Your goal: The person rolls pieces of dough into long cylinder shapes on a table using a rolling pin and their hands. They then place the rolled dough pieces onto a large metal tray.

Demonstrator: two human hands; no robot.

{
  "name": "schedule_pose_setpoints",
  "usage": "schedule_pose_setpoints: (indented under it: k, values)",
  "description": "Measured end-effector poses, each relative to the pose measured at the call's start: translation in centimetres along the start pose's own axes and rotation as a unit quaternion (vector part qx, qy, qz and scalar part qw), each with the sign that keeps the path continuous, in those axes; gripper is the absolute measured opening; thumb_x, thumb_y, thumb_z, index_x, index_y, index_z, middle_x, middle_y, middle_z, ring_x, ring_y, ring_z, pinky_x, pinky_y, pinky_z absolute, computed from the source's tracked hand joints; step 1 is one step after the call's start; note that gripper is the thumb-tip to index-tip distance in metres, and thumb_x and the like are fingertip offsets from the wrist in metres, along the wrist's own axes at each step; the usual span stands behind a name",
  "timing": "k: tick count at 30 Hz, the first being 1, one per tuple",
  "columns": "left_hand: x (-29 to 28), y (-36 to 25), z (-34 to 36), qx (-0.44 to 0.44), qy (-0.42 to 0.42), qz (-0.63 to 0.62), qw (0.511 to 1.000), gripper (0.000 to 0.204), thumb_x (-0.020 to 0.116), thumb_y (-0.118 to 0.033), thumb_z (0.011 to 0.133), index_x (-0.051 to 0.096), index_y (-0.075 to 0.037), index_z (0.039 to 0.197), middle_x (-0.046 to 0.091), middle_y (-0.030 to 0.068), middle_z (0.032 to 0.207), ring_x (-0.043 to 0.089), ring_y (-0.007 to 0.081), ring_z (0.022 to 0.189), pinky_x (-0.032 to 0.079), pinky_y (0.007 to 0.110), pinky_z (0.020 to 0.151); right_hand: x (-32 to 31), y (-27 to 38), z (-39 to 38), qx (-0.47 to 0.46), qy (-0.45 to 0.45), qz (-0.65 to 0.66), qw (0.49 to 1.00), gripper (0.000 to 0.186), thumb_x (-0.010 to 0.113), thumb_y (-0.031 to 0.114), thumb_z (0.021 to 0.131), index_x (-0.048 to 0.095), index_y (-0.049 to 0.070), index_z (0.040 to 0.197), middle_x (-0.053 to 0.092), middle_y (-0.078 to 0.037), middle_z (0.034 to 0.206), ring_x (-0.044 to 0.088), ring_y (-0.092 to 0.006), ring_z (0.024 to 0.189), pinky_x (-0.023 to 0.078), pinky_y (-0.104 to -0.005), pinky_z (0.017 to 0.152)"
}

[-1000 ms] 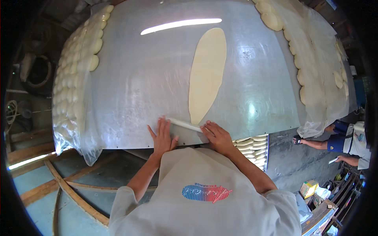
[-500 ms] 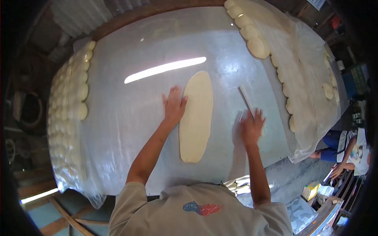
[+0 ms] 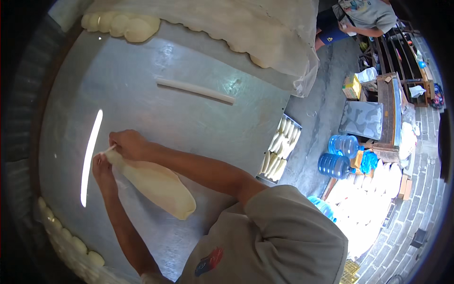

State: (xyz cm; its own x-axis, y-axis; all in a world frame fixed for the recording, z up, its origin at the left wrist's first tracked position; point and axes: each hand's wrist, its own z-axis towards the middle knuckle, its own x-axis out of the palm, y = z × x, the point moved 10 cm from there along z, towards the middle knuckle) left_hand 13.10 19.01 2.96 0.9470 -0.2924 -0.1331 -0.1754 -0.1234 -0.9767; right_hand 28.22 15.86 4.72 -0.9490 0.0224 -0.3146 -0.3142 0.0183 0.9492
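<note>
A long, flattened sheet of dough (image 3: 158,186) lies slantwise on the metal tabletop (image 3: 132,90). My left hand (image 3: 104,173) and my right hand (image 3: 130,145) are close together at its far end. Both hands are closed, with fingers pinching that end, which looks narrow and slightly lifted between them. The near end of the dough rests flat. Beyond my right forearm a thin rolling pin (image 3: 195,92) lies on the table, touched by neither hand.
Dough pieces (image 3: 135,28) line the table's far side, partly under a plastic sheet (image 3: 265,28); more dough pieces (image 3: 75,244) sit at lower left. To the right, a tray of shaped dough (image 3: 283,146) stands beyond the table edge, near blue water bottles (image 3: 336,165). A person (image 3: 364,19) is at upper right.
The view has turned to the right. My right hand has left the rolling pin and joined my left hand at the dough's far end. Both hands now pinch that end.
</note>
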Motion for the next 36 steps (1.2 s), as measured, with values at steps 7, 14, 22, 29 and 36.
schedule_pose_setpoints:
  k: [7,14,22,29,36]
  values:
    - [-4.6,-11.2,-14.1,0.061,-0.048,0.120,0.990,0.022,0.055,-0.024,0.095,0.053,-0.003,0.093,0.047,-0.0013,0.085,0.042,0.0066,0.077,0.037,0.023,0.070,-5.5,15.4,-10.0,-0.209,0.079,0.128,0.966,0.018,0.069,0.008,0.074,0.066,0.004,0.091,0.067,-0.013,0.077,0.066,-0.0286,0.073,0.051,-0.0364,0.066]
    - [-5.7,-20.9,-16.9,0.123,-0.078,0.062,0.987,0.018,0.057,-0.017,0.095,0.059,-0.001,0.101,0.056,0.0001,0.085,0.049,0.0062,0.076,0.041,0.022,0.069,-8.0,25.0,-8.8,-0.296,0.108,0.026,0.949,0.023,0.071,0.012,0.075,0.068,0.002,0.095,0.069,-0.012,0.087,0.067,-0.0195,0.080,0.052,-0.0307,0.073]
    - [-6.1,-32.3,-18.5,0.263,-0.125,0.053,0.955,0.021,0.061,-0.017,0.092,0.063,0.001,0.103,0.066,0.0041,0.091,0.060,0.0116,0.084,0.047,0.026,0.080,-11.0,34.7,-7.3,-0.332,0.100,0.046,0.937,0.023,0.069,0.008,0.083,0.063,-0.002,0.103,0.067,-0.008,0.088,0.062,-0.0124,0.080,0.049,-0.0254,0.071]
    - [-2.9,-19.9,-18.5,0.250,-0.131,0.191,0.940,0.013,0.059,-0.010,0.092,0.064,-0.001,0.100,0.067,0.0029,0.089,0.061,0.0110,0.083,0.049,0.028,0.078,-8.0,20.1,-8.9,-0.131,0.194,0.189,0.954,0.018,0.069,0.007,0.083,0.066,0.002,0.100,0.067,-0.002,0.091,0.062,-0.0102,0.085,0.050,-0.0256,0.079]
    - [2.8,2.4,-25.3,0.036,-0.120,0.150,0.981,0.013,0.060,-0.013,0.090,0.064,-0.001,0.093,0.069,0.0118,0.085,0.064,0.0183,0.078,0.049,0.032,0.071,-0.1,-1.7,-17.2,0.078,0.290,0.135,0.944,0.016,0.066,0.006,0.085,0.067,0.000,0.099,0.069,-0.004,0.091,0.062,-0.0103,0.082,0.050,-0.0256,0.078]
